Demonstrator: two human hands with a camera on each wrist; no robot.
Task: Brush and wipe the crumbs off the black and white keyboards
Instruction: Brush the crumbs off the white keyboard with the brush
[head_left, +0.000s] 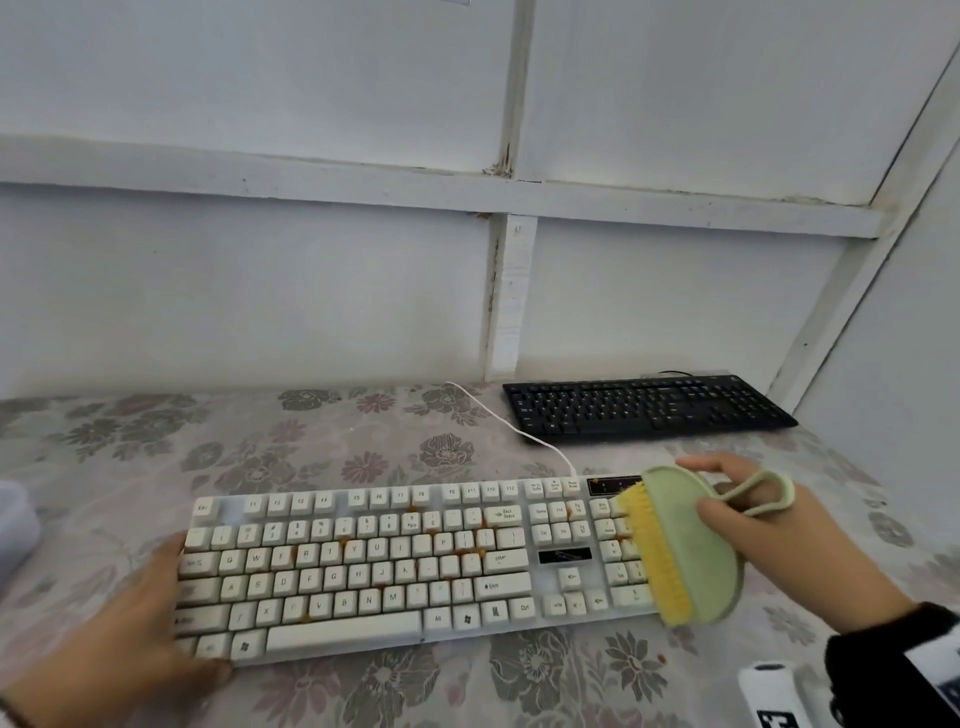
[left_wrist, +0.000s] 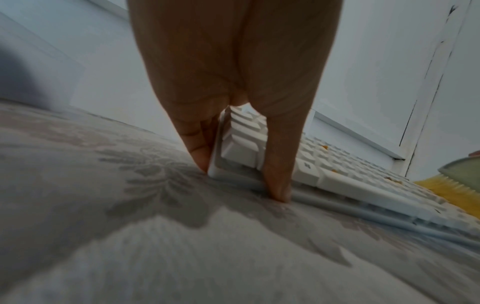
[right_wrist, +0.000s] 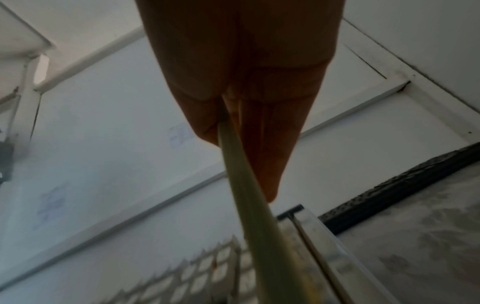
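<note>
The white keyboard (head_left: 389, 561) lies across the near table, with orange-brown crumbs (head_left: 475, 551) among its keys. My left hand (head_left: 156, 613) steadies its left end: straight fingers (left_wrist: 197, 144) press the side edge and the thumb (left_wrist: 280, 164) presses the front edge of the white keyboard (left_wrist: 337, 174). My right hand (head_left: 727, 493) grips a green brush (head_left: 685, 551) with yellow bristles (head_left: 654, 561), held on edge over the number pad, bristles facing left. The brush (right_wrist: 249, 205) crosses the right wrist view over the white keys (right_wrist: 197, 277). The black keyboard (head_left: 649, 408) rests at the back right.
A floral tablecloth (head_left: 363, 441) covers the table, and white wall panels close off the back and right. The white keyboard's cable (head_left: 514, 426) runs back toward the wall. A white object (head_left: 15, 519) sits at the left edge, a black-and-white one (head_left: 774, 691) at the bottom right.
</note>
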